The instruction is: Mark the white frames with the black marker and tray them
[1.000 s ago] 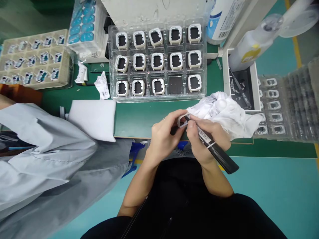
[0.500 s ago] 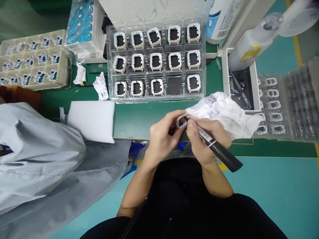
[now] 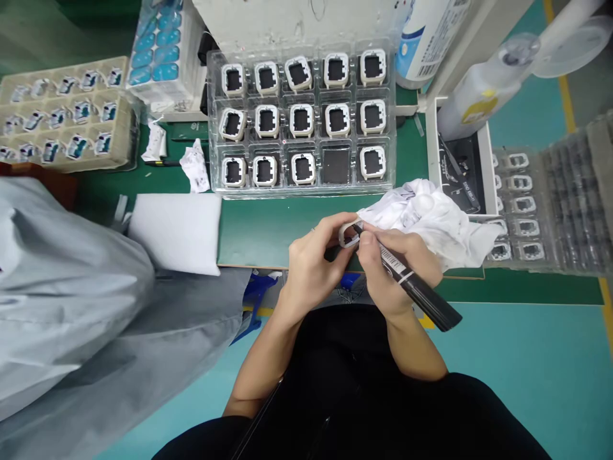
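Note:
My left hand (image 3: 313, 265) is closed around a small white watch case frame (image 3: 348, 234), holding it tilted above the front edge of the green table. A black marker pen (image 3: 414, 281) is gripped in my right hand (image 3: 390, 271), its tip inside the opening of the frame. Whether the tip touches the inner wall I cannot tell. Behind both hands lies a clear plastic tray (image 3: 306, 193) with rows of similar white frames; one pocket (image 3: 336, 166) in its front row holds no frame. A crumpled white cloth (image 3: 426, 220) rests just beyond my right hand.
At left are a white foam sheet (image 3: 175, 233), crumpled tissue (image 3: 194, 167) and a beige tray (image 3: 125, 150) of small parts. A co-worker's grey sleeve (image 3: 71, 275) is close by. To the right stand a white box (image 3: 433, 156), a spray bottle (image 3: 479, 96) and stacked trays (image 3: 546, 211).
The marker and my hands have barely moved, the pen's rear end shifting slightly left. The co-worker's grey sleeve has moved a little to the left.

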A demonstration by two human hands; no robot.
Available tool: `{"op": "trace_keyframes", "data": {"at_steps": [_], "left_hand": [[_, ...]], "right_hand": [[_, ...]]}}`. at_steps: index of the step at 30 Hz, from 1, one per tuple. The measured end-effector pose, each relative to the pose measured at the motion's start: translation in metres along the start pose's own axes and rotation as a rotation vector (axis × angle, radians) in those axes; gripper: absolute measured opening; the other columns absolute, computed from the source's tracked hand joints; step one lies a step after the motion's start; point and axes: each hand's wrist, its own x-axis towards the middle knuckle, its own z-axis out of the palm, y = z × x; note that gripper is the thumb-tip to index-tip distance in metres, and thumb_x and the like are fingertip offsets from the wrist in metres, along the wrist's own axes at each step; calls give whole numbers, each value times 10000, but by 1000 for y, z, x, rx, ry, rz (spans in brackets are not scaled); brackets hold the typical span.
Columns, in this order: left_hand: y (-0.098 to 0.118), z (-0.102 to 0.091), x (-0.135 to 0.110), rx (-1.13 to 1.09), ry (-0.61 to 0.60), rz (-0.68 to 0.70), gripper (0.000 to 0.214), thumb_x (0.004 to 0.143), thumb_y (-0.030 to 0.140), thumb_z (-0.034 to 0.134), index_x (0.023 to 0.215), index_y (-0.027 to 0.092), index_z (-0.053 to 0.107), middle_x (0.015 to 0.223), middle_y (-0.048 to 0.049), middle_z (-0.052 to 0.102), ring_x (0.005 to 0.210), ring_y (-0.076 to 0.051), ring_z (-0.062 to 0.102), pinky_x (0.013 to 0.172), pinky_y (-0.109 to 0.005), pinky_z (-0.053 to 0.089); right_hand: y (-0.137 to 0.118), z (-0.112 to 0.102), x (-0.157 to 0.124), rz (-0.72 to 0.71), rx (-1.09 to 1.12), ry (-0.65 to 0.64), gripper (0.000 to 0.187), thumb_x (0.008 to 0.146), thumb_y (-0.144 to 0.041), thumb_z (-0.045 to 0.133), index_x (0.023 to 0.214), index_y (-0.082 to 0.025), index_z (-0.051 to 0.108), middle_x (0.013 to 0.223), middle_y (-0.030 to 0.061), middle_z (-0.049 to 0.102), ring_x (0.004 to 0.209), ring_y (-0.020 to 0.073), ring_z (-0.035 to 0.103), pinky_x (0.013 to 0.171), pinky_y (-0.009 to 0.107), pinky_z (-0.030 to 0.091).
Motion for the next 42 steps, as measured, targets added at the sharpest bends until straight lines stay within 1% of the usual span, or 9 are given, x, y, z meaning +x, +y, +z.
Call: {"op": "trace_keyframes", "data": {"at_steps": [5, 9, 14, 19, 22, 27, 30, 35, 42], "left_hand": [[1, -1, 0, 6, -11, -9, 360, 1188, 182, 797, 1532, 286, 781, 1361, -30, 951, 1080, -161, 951, 1041, -251, 795], [1, -1, 1, -37, -1, 5, 382, 1165, 148, 830, 1517, 293, 792, 1325, -3, 949, 1064, -138, 947, 1038, -217, 781], [1, -1, 3, -27, -8, -4, 380, 1164, 146, 823, 1517, 286, 796, 1374, -24, 950, 1094, -161, 956, 1050, -251, 798], [-1, -2, 4, -136, -6, -32, 410, 1131, 152, 871, 1514, 282, 805, 1344, -26, 945, 1107, -165, 961, 1036, -237, 796], [-3, -3, 4, -195, -34, -76, 434, 1121, 214, 912, 1536, 269, 795, 1340, -50, 943, 1123, -193, 968, 1029, -260, 808], [-5, -3, 4, -223, -67, -103, 440, 1136, 263, 913, 1556, 263, 780, 1338, -68, 945, 1121, -209, 974, 1033, -291, 818], [-5, -3, 3, -189, -60, -82, 424, 1151, 261, 889, 1559, 268, 773, 1313, -57, 946, 1124, -201, 969, 1037, -286, 812], [-4, 0, 1, -104, -42, -52, 388, 1179, 254, 833, 1561, 271, 764, 1402, -63, 934, 1145, -185, 955, 1049, -275, 800], [-3, 2, 1, -131, -20, -14, 411, 1167, 168, 832, 1553, 295, 771, 1423, -38, 918, 1163, -157, 942, 1080, -251, 786]], "right_hand": [[1, 0, -2, 11, 18, 10, 88, 1150, -265, 904, 1215, -310, 865, 1067, 2, 989, 809, 255, 970, 803, 377, 857], [1, 1, -3, 3, -8, 24, 70, 1152, -262, 903, 1182, -306, 858, 1053, 1, 983, 809, 250, 966, 774, 364, 847], [1, 0, -3, 36, -1, 9, 66, 1157, -278, 902, 1190, -310, 856, 1042, -8, 980, 726, 228, 931, 771, 375, 849], [4, -3, -10, 113, 74, 9, 83, 1154, -328, 925, 1165, -309, 845, 1111, 6, 993, 673, 218, 901, 729, 401, 840], [6, -4, -13, 142, 126, 36, 101, 1153, -333, 931, 1156, -306, 834, 1072, -3, 986, 642, 216, 885, 711, 409, 834], [7, -2, -13, 119, 117, 35, 116, 1142, -326, 943, 1166, -312, 830, 1016, -10, 973, 791, 260, 959, 750, 406, 839], [5, -1, -10, 90, 88, 24, 96, 1147, -306, 930, 1173, -314, 838, 1063, -3, 984, 790, 251, 958, 754, 396, 836], [4, -1, -9, 65, 46, 13, 67, 1161, -315, 907, 1185, -318, 844, 1172, 13, 998, 853, 250, 974, 762, 381, 833], [7, -1, -14, 87, 55, 12, 82, 1160, -315, 909, 1207, -319, 842, 1137, 11, 994, 870, 264, 978, 808, 417, 852]]}}
